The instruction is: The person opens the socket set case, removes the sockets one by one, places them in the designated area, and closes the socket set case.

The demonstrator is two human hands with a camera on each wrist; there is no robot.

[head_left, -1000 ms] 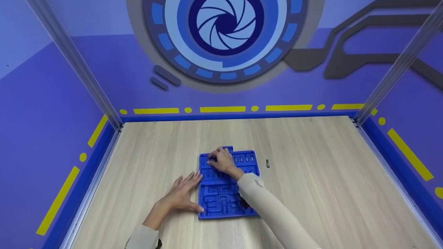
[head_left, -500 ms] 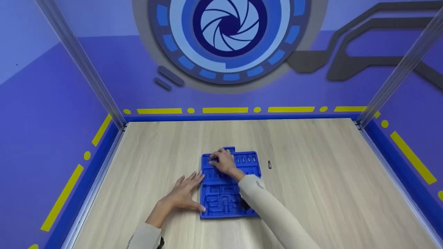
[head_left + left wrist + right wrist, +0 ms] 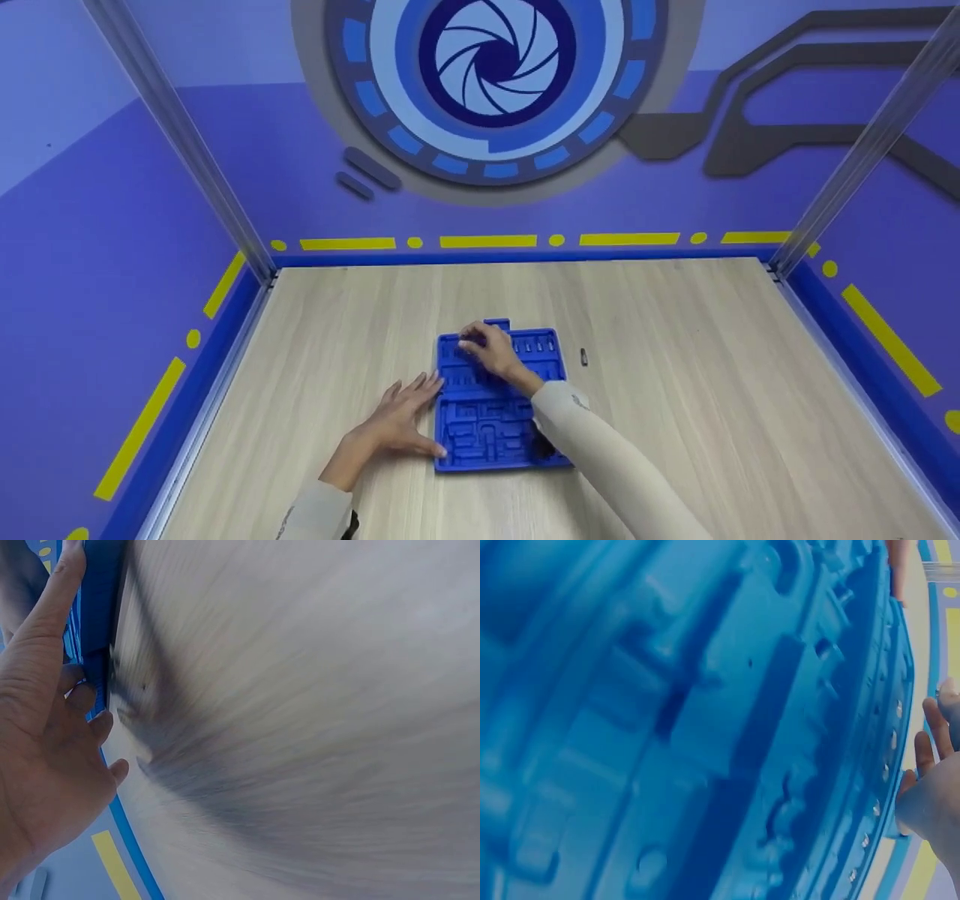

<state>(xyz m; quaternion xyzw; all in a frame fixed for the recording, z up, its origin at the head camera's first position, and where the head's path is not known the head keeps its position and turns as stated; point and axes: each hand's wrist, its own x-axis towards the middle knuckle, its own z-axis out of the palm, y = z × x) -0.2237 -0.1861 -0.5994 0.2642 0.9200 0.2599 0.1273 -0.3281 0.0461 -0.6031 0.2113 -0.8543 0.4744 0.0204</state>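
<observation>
— So, where to find the blue case point(image 3: 480, 397)?
— Directly beneath the right hand point(image 3: 491, 351), running lengthwise forward; touches the left hand point(image 3: 401, 427), spread wide along its left edge.
— And the right hand's grip?
— Bent, narrow; can't tell whether holding or not.
— Then the loose metal piece point(image 3: 583, 357)?
— Out to the right hand's right, nearer that than the left, with long axis pointing nearly straight ahead.

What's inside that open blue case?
Small metal pieces sit in its far half; molded recesses show in the near half. The right hand and sleeve cover parts, so what's beneath is hidden.
</observation>
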